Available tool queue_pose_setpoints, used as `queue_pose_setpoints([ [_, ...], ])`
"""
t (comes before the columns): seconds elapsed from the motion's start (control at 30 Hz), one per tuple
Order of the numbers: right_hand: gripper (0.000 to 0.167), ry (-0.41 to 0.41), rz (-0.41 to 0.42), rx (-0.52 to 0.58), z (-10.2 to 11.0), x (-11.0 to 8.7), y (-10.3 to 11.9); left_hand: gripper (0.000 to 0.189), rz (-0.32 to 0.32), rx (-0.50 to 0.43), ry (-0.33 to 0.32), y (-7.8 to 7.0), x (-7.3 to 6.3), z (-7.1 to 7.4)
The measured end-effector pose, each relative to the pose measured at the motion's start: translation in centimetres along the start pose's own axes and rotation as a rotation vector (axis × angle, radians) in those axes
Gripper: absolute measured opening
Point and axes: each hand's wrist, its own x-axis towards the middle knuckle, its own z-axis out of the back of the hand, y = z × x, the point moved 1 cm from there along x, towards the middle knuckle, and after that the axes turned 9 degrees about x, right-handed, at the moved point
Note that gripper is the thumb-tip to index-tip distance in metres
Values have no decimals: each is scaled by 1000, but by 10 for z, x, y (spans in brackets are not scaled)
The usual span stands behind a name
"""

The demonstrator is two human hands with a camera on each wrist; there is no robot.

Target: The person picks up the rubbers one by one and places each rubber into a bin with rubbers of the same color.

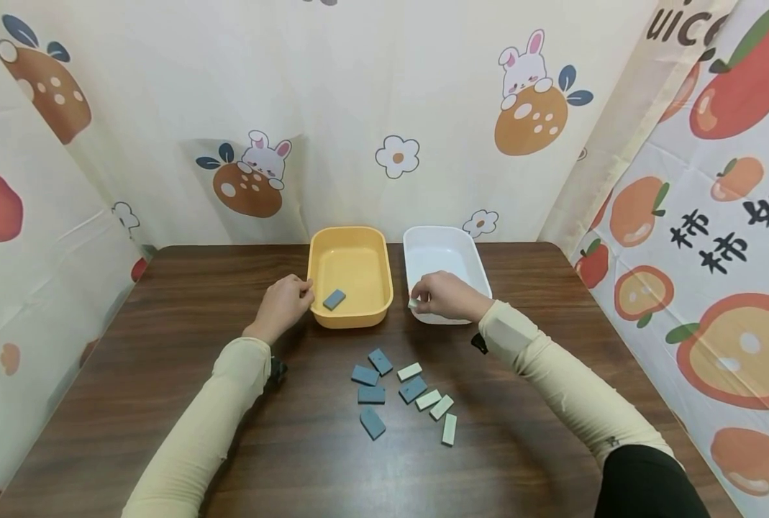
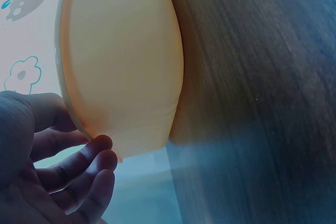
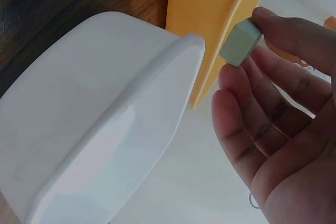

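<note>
White tray [image 1: 445,253] partly hidden behind right fingers [image 1: 426,289] pinching pale block [image 3: 241,43].

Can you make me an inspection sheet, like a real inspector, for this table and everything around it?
Surface: brown table, wood-grained.
Job's things: five blue blocks and four pale blocks lie loose on the table; yellow tray has one blue block inside; white tray is partly hidden, no block seen in the visible part.
Clutter: nothing seen.
Left hand: grips the yellow tray's rim.
Right hand: pinches one pale block near the white tray.
Cables: nothing seen.
Surroundings: printed cloth behind and at both sides.
</note>
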Motion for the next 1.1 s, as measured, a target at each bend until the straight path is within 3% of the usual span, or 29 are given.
queue_pose_setpoints([
  [0.13,16,-2,-26,10,2,1,-4,36,-8,11,-18,-1,0,-1],
  [0.6,18,-35,-46,8,10,5,-17,37,17,14,24,1,1,-1],
  [1.1,24,-28,-190,53,11,8,-42,37,19,13,16,2,2,-3],
])
